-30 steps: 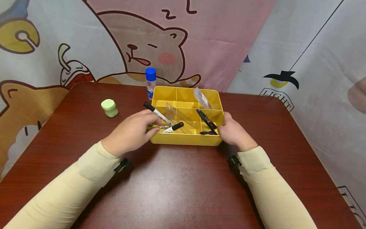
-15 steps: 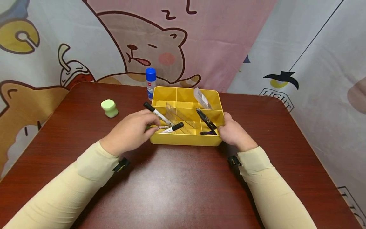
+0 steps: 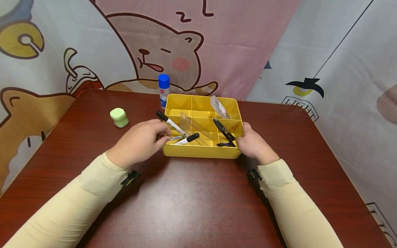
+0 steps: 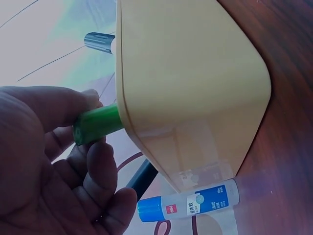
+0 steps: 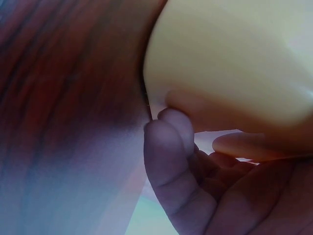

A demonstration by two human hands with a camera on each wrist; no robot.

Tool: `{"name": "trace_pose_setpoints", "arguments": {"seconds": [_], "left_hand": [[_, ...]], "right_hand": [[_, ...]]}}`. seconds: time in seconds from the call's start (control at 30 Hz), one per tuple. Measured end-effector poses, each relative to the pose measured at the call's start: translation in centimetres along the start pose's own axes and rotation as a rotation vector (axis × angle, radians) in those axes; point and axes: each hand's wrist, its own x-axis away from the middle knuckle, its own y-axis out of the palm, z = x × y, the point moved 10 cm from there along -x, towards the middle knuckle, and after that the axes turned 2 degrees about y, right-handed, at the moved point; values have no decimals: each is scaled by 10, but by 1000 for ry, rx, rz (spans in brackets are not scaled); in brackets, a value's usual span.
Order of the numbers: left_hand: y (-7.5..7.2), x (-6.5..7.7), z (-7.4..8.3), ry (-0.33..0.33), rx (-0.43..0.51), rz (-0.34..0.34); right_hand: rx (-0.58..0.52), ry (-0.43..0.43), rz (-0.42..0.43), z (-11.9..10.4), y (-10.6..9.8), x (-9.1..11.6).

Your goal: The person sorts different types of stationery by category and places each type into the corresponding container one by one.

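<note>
A yellow divided box (image 3: 201, 151) stands on the table, pens inside. At its left end my left hand (image 3: 141, 141) pinches a slim stick with a thick green end (image 4: 98, 123) between thumb and fingers. In the head view only its pale, coloured-print shaft (image 3: 176, 138) shows, lying over the box; the left wrist view has the green end poking out past the rim. Beside it are a black-capped white marker (image 3: 189, 138) and another marker (image 3: 172, 124) leaning on the divider. My right hand (image 3: 255, 144) holds the box's right side, curled fingers (image 5: 168, 156) against the outer wall.
In the box lie a clear ruler (image 3: 198, 126), black pens (image 3: 224, 129) and a clear plastic case (image 3: 219, 107). A blue-capped liquid glue bottle (image 3: 163, 90) stands behind its left corner. A pale green waisted block (image 3: 119, 117) sits to the left on the table.
My left hand has shifted slightly left with the stick, and its green end no longer shows in the head view. My right hand and the box stay in place.
</note>
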Motion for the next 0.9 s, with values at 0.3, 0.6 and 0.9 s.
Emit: {"name": "trace_pose_setpoints", "arguments": {"seconds": [0.3, 0.6, 0.9], "left_hand": [[-10, 0, -4, -5, 5, 48], [-22, 2, -18, -87, -1, 103], [-26, 4, -35, -188, -49, 107]], "right_hand": [[23, -10, 12, 0, 0, -1], [26, -8, 15, 1, -1, -1], [21, -10, 16, 1, -1, -1]]}}
